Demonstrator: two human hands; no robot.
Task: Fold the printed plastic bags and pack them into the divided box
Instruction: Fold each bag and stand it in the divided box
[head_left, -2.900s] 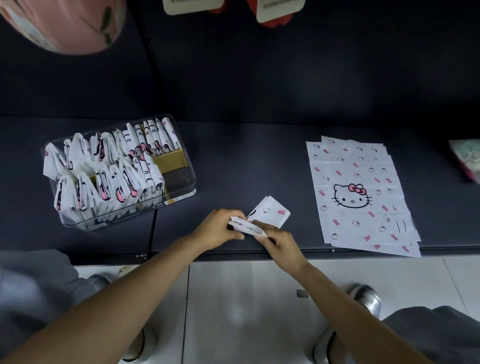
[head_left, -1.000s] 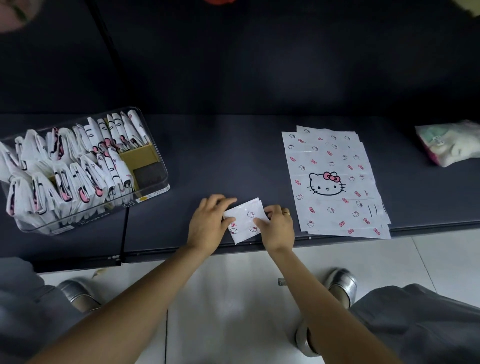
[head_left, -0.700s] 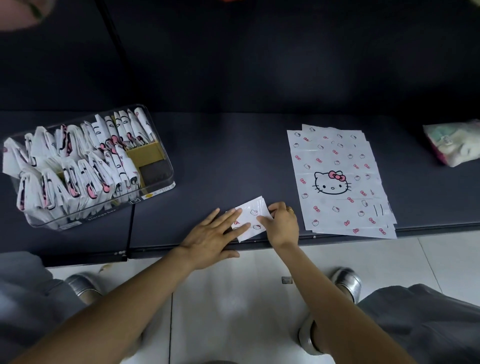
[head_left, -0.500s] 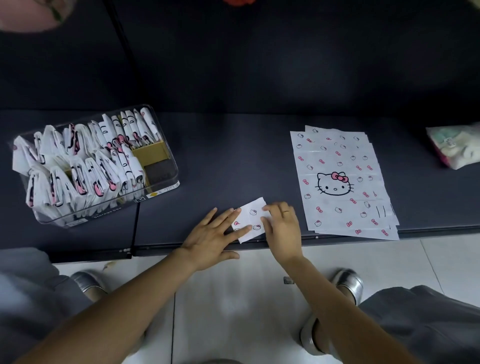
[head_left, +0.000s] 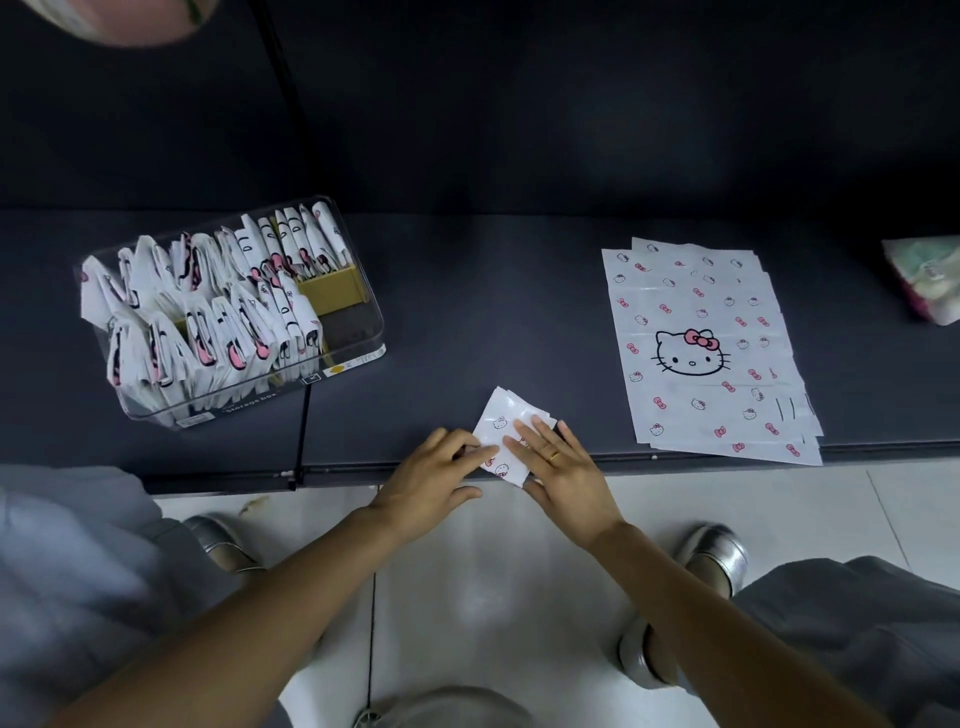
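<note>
A small folded white bag (head_left: 503, 422) with cat and bow prints lies near the front edge of the dark table (head_left: 493, 312). My right hand (head_left: 563, 470) lies flat on its right part with straight fingers. My left hand (head_left: 434, 480) touches its left edge with its fingertips. To the right, a stack of flat printed bags (head_left: 701, 348) shows a large cat face. At the left stands a clear divided box (head_left: 358, 338) packed with several folded bags standing upright.
A pale wrapped packet (head_left: 927, 278) lies at the table's far right. A thin black cord (head_left: 301, 431) runs down over the table's front edge beside the box. White floor tiles, my silver shoes and grey trouser legs show below.
My right hand has slid further onto the folded bag and now lies flat on it. My left hand drew back to the bag's left edge. The view shifted slightly.
</note>
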